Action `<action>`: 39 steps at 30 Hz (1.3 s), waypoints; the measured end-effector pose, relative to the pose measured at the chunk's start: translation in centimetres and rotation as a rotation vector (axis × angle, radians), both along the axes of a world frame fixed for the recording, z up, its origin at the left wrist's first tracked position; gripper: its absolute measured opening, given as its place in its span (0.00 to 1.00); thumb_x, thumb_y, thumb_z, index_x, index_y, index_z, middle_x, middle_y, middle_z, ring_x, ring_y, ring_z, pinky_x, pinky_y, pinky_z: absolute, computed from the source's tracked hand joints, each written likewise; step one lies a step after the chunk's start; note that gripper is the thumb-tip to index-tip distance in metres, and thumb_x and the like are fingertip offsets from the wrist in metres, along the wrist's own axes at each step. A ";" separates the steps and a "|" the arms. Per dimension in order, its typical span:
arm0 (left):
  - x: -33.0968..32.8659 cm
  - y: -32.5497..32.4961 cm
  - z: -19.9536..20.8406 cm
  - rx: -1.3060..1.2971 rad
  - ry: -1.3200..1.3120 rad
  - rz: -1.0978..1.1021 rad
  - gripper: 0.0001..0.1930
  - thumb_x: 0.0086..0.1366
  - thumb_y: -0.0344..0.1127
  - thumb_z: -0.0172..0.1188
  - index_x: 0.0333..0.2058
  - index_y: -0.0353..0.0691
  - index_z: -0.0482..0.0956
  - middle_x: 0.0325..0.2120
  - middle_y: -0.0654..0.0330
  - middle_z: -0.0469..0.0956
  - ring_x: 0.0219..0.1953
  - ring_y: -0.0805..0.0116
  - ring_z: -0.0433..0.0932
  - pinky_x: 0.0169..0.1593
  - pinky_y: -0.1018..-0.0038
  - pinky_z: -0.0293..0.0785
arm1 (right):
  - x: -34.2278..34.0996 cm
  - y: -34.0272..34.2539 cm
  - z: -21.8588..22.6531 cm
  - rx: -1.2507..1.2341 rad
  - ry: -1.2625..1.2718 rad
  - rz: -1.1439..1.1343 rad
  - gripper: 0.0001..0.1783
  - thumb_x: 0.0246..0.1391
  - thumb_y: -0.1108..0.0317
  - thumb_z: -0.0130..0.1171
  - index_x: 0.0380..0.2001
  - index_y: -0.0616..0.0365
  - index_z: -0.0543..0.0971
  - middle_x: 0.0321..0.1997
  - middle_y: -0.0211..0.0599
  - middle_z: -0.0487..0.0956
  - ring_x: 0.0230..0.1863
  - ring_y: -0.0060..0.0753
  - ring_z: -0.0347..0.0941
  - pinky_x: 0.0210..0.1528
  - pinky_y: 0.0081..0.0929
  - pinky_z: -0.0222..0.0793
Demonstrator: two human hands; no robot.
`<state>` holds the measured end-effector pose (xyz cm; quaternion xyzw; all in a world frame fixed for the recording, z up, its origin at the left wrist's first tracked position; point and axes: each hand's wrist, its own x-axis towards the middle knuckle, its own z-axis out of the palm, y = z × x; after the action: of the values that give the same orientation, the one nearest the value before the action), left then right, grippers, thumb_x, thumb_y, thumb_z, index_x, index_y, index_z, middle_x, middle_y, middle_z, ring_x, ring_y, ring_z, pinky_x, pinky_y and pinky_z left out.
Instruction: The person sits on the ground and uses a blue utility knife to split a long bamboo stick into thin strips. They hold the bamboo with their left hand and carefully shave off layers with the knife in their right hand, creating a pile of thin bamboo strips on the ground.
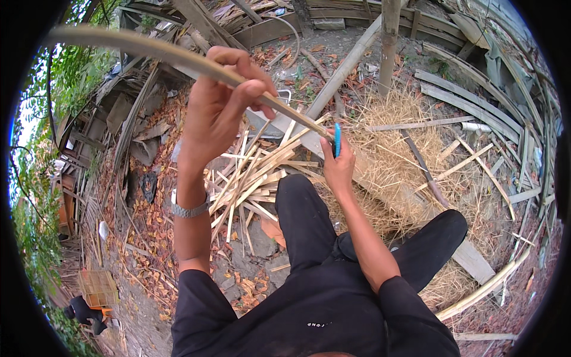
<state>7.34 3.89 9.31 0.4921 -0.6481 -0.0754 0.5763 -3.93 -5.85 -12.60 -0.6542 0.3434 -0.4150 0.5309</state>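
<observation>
A long, slightly curved strip of bamboo or wood [143,47] slants across the view from upper left down to the middle. My left hand [217,113] is closed round it partway along, thumb and fingers pinching it; a metal-banded watch is on that wrist. At the strip's lower right end, my right hand [340,172] is closed on a slim, bright blue tool [338,140], which stands upright beside the strip. The tool looks like a cutter handle, but its blade is not visible. The right thumb is at the strip's end.
Split pale sticks [256,178] lie in a loose heap beyond my knees. Straw-like shavings [404,128] cover the ground to the right, around a long plank [380,184]. A wooden post [389,47] stands at the back. A wire cage [98,290] sits lower left.
</observation>
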 end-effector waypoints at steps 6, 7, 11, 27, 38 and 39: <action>-0.6 5.2 5.4 -0.467 -0.129 0.442 0.31 0.66 0.60 0.35 0.48 0.34 0.63 0.19 0.49 0.74 0.13 0.76 0.67 0.13 0.83 0.62 | 2.4 -1.1 -3.8 -0.041 -0.039 -0.023 0.09 0.53 0.66 0.55 0.34 0.61 0.73 0.13 0.41 0.65 0.15 0.31 0.60 0.22 0.29 0.57; -1.0 6.0 6.3 -0.515 -0.137 0.413 0.32 0.65 0.61 0.33 0.49 0.35 0.63 0.17 0.51 0.73 0.11 0.77 0.64 0.12 0.83 0.59 | 2.8 -0.9 -3.9 -0.047 -0.050 -0.006 0.09 0.53 0.66 0.55 0.33 0.61 0.73 0.13 0.41 0.66 0.15 0.32 0.60 0.21 0.30 0.57; -0.1 8.4 7.4 -0.698 -0.177 0.163 0.34 0.63 0.67 0.29 0.51 0.43 0.64 0.11 0.58 0.68 0.07 0.80 0.53 0.11 0.82 0.46 | 3.2 -1.8 -3.7 -0.069 0.000 0.040 0.09 0.51 0.67 0.56 0.34 0.60 0.73 0.14 0.43 0.67 0.15 0.36 0.62 0.22 0.31 0.58; -7.4 10.2 6.2 -0.868 -0.389 0.510 0.15 0.64 0.40 0.33 0.27 0.52 0.71 0.02 0.66 0.55 0.03 0.77 0.45 0.13 0.78 0.40 | -10.4 8.3 15.7 -0.104 -0.025 0.784 0.14 0.62 0.63 0.42 0.26 0.63 0.65 0.15 0.49 0.68 0.19 0.55 0.68 0.21 0.38 0.59; -9.9 9.4 5.5 -0.869 -0.395 0.182 0.14 0.66 0.39 0.30 0.26 0.51 0.64 0.04 0.69 0.59 0.03 0.80 0.51 0.12 0.81 0.40 | -13.3 8.7 15.5 -0.264 0.125 0.616 0.16 0.59 0.61 0.47 0.25 0.63 0.66 0.08 0.50 0.67 0.12 0.56 0.67 0.15 0.46 0.62; -10.3 8.7 5.5 -0.893 -0.370 0.109 0.14 0.65 0.39 0.30 0.25 0.51 0.64 0.04 0.70 0.58 0.03 0.81 0.49 0.12 0.82 0.38 | -13.4 9.1 15.5 -0.300 0.138 0.611 0.14 0.59 0.62 0.47 0.25 0.62 0.66 0.09 0.51 0.67 0.12 0.56 0.67 0.15 0.45 0.61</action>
<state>-2.92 12.60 14.85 0.2350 -0.6819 0.3290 0.6095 -17.31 3.22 2.88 -0.8240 0.1020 -0.2376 0.5042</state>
